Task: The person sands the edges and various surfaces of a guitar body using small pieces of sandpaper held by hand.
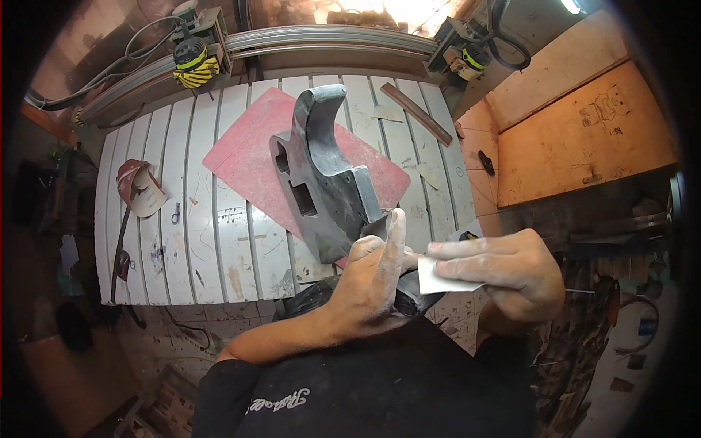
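A large grey-black curved workpiece (328,182) with a hooked upper end and square cutouts stands tilted in front of me, coated in dust. Its near end reaches down to my body, where my left hand (372,281) is closed around it with one finger pointing up. Between the fingers of my right hand (504,274) is a small white piece of folded sandpaper (438,281), pressed near a dark rounded part (416,296) just right of the left hand. Both hands are dusty. The left fingertips are partly hidden behind the paper and hand.
Beneath the workpiece lies a pink board (241,168) on a white slatted table (171,255). A brown strip (416,113) rests at the far right, and a brown-and-beige cap (140,188) at the left. A metal rail (328,40) spans the back. An orange-brown panel (584,131) stands at right.
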{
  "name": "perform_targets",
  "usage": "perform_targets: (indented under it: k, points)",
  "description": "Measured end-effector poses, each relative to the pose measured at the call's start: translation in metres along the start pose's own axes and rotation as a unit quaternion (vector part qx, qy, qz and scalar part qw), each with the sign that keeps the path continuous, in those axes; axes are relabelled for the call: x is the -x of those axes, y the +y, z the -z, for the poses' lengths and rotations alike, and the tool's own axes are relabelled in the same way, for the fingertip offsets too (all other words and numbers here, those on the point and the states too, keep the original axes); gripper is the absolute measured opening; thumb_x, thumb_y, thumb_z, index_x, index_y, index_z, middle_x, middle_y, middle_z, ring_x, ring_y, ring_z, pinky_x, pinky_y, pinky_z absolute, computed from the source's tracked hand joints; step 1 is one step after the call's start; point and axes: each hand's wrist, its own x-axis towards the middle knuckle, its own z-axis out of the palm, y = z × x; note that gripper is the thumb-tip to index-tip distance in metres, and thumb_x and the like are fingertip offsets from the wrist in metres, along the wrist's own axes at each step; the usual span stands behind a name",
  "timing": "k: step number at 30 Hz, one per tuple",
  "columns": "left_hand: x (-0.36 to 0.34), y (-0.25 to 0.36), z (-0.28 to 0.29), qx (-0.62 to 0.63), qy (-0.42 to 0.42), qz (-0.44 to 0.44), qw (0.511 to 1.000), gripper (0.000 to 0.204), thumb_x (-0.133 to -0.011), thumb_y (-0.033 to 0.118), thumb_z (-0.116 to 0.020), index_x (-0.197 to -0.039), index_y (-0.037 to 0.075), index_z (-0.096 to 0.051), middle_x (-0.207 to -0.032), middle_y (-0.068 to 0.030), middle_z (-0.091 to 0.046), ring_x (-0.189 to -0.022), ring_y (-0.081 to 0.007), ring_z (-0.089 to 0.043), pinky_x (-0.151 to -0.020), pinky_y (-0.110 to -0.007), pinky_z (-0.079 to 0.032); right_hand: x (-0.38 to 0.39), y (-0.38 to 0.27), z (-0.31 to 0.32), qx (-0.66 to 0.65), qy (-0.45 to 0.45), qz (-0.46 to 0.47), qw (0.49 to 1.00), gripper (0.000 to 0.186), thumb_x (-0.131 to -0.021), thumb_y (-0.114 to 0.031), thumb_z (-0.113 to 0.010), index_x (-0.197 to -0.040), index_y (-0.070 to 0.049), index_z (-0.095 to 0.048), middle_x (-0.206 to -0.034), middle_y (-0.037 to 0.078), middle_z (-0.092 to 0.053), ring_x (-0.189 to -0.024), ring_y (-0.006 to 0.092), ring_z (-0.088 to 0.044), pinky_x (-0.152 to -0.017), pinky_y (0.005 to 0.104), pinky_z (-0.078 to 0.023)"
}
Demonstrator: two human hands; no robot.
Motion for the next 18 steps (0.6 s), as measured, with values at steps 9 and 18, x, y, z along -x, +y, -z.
perform_targets:
  k: [9, 18]
  points:
    - [0.0, -0.031, 0.057, 0.071, 0.088, -0.03, 0.993, 0.064, -0.059, 0.012, -0.091, -0.116, 0.01, -0.062, -0.098, -0.0033, -0.075, -0.091, -0.0214, -0.073, -0.086, -0.036, -0.045, -0.01, 0.026, -0.032, -0.206, 0.182, 0.046, 0.96, 0.042, -0.081, 0.017, -0.06, -0.121, 0.009, -0.069, -0.134, 0.032, -0.063, -0.12, 0.04, -0.068, -0.104, 0.038, -0.054]
    - [0.009, -0.028, 0.094, 0.104, 0.052, 0.046, 0.992, 0.048, -0.052, 0.016, -0.087, -0.095, 0.011, -0.065, -0.092, -0.0052, -0.068, -0.088, -0.0274, -0.066, -0.086, -0.04, -0.045, -0.062, 0.015, -0.067, -0.223, 0.177, 0.112, 0.952, 0.055, -0.07, 0.019, -0.057, -0.117, -0.002, -0.076, -0.119, 0.022, -0.074, -0.101, 0.032, -0.077, -0.078, 0.0328, -0.06]
